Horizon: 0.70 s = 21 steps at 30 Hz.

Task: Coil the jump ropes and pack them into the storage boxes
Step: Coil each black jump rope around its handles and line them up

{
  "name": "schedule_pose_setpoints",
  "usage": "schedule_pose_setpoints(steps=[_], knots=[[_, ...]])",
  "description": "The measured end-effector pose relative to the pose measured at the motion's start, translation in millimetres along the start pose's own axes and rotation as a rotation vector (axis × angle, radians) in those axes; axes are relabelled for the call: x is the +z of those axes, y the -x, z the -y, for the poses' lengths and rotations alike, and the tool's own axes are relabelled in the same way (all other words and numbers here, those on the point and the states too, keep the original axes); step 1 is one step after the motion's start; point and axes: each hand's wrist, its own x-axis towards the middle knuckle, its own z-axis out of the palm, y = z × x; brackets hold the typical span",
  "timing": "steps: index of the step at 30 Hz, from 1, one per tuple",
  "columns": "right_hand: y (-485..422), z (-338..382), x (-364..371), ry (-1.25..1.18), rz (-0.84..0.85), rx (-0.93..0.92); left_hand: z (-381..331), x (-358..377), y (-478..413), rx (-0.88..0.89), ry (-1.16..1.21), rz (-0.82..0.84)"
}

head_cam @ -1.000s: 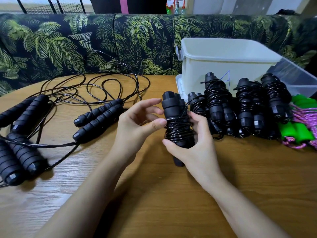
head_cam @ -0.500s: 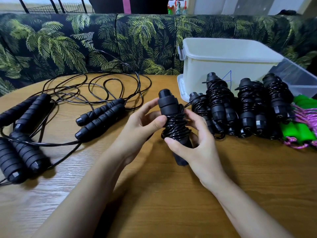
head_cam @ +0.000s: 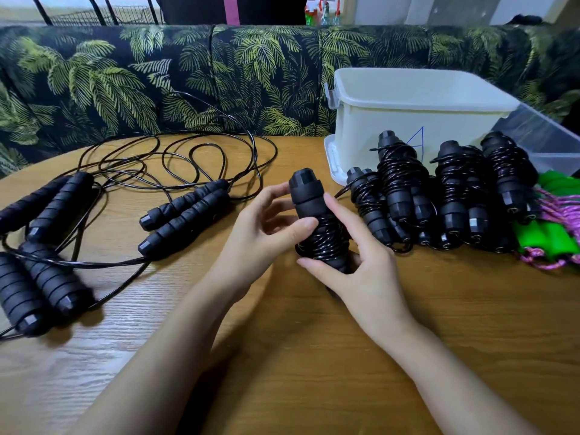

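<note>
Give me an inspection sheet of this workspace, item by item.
Surface: wooden table, wood grain showing.
Job's things: held bundle, cord wound round its handles; coiled bundles in a row in front of the white box; clear box to its right; green-handled rope far right; uncoiled ropes at left.
Clutter: nothing seen.
Grippers: left hand and right hand both grip the held bundle.
Cables: loose black cord looped over the table's left side.
Surroundings: leaf-print sofa behind the table.

A wooden table (head_cam: pixel 282 387) lies near me. Beyond it a sofa (head_cam: pixel 125 89) in dark palm-leaf print runs left to right; far behind, a wire rack (head_cam: pixel 94 14) left, pale wall (head_cam: pixel 455 7) right.
</note>
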Motion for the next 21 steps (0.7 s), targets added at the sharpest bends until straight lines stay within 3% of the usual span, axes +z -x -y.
schedule_pose_setpoints(steps=[6,21], knots=[[-2,3,-5,-0.021,0.032,0.017,-4,-3,-1,0.011,-0.011,0.027],[-7,7,-11,-0.212,0.148,0.081,-6,-4,-1,0.038,-0.003,-0.129]])
